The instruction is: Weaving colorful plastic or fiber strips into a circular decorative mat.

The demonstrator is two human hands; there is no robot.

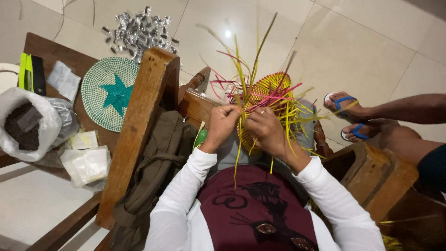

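Fingers of left hand and right hand pinched yellow strands at near edge of half-woven basket; strands' long axis ran up and away, both hands equally near, basket over lap

White bag of dark grains far left; clear packets below it; silvery wrappers piled on floor.

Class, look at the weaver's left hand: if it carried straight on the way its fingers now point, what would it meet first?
The left hand points up-right toward the right hand, with its fingers pinching yellow strips. Straight on, it would likely first meet the round yellow-and-pink woven piece and the right hand's fingers, though depth is unclear.
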